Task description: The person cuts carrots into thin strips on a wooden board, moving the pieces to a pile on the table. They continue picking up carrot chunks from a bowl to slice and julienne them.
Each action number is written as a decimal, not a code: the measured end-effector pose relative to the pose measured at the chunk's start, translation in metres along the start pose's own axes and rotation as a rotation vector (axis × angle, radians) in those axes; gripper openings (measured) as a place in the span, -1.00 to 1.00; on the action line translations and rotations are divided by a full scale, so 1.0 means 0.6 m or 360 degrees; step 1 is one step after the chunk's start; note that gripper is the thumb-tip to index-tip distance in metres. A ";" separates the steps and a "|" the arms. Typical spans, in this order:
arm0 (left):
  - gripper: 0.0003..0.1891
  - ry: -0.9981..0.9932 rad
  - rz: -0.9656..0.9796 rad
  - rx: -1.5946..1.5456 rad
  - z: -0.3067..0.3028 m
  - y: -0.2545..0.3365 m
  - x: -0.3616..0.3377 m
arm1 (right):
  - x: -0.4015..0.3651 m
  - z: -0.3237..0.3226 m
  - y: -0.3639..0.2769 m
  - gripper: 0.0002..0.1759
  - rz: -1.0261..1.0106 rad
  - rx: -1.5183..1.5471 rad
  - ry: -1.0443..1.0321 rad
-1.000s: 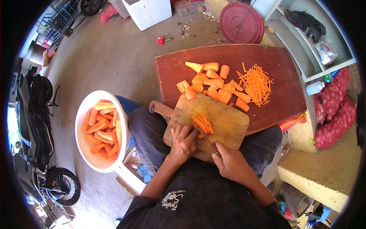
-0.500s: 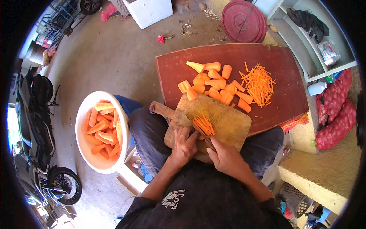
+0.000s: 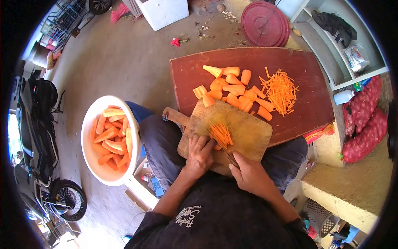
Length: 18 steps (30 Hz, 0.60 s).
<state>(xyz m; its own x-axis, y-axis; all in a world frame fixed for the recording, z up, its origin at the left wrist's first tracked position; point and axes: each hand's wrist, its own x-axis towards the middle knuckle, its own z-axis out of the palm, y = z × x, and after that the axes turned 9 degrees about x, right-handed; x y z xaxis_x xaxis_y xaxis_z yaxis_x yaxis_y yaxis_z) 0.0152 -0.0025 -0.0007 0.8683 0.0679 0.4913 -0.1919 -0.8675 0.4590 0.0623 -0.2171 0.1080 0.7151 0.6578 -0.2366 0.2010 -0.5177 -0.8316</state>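
A wooden cutting board (image 3: 248, 132) with a handle lies across my lap, its far edge over the red-brown table (image 3: 306, 103). My right hand (image 3: 250, 171) is closed on a knife (image 3: 229, 152), whose blade angles up and left beside thin carrot strips (image 3: 221, 135). Curled on the board's left part, my left hand (image 3: 200, 154) has its fingertips by the blade; a bit of carrot shows near them, partly hidden. Beyond the board are thick carrot pieces (image 3: 234, 89) and a pile of carrot sticks (image 3: 282, 92).
A white tub (image 3: 88, 143) of peeled carrots stands at my left. Farther left is a motorcycle (image 3: 41, 137). A round maroon lid (image 3: 265, 24), a shelf (image 3: 327, 54) and red net sacks (image 3: 365, 124) are at the right. A white box (image 3: 163, 12) stands at the back.
My right hand and the knife have shifted slightly right and down. The knife handle has moved a little away from my left hand, which stays at nearly the same spot.
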 end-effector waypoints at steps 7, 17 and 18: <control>-0.51 -0.0002 0.0046 0.0014 0.005 -0.009 -0.003 | 0.025 -0.001 -0.005 -0.57 0.0032 -0.0008 -0.0045; -0.50 -0.0004 0.0022 -0.0015 0.008 -0.010 -0.003 | 0.023 -0.006 -0.016 -0.51 0.0096 0.0005 -0.0070; -0.50 0.0003 0.0019 -0.0024 0.007 -0.009 -0.004 | 0.015 -0.009 -0.020 -0.51 0.0158 0.0013 -0.0090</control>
<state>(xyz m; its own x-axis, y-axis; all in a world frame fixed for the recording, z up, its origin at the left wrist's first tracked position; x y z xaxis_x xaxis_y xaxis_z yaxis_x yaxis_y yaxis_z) 0.0160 -0.0003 -0.0075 0.8651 0.0586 0.4981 -0.2091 -0.8606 0.4644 0.0696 -0.2081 0.1183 0.6925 0.6333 -0.3457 0.1253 -0.5774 -0.8068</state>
